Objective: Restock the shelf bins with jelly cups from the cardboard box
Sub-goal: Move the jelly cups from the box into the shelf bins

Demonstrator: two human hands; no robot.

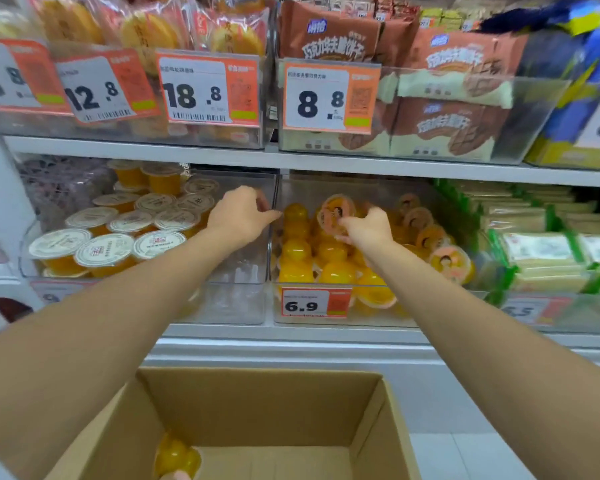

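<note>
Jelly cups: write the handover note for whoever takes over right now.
Left hand: at the wall between the two lower bins; whether it grips anything is unclear.
Right hand: holds a jelly cup over the 6.9 bin.
Done: that bin already holds many orange cups.
Left: set this cup down, then fetch the leftover cups, at least one, from the cardboard box below.

L forearm (118, 323) is showing bare, running in from lower-left edge of frame. R forearm (482, 323) is showing bare too, from lower-right edge. L hand (241, 216) & R hand (368, 230), both near frame centre, are showing bare skin; fingers are blurring, so detail's unreadable.
</note>
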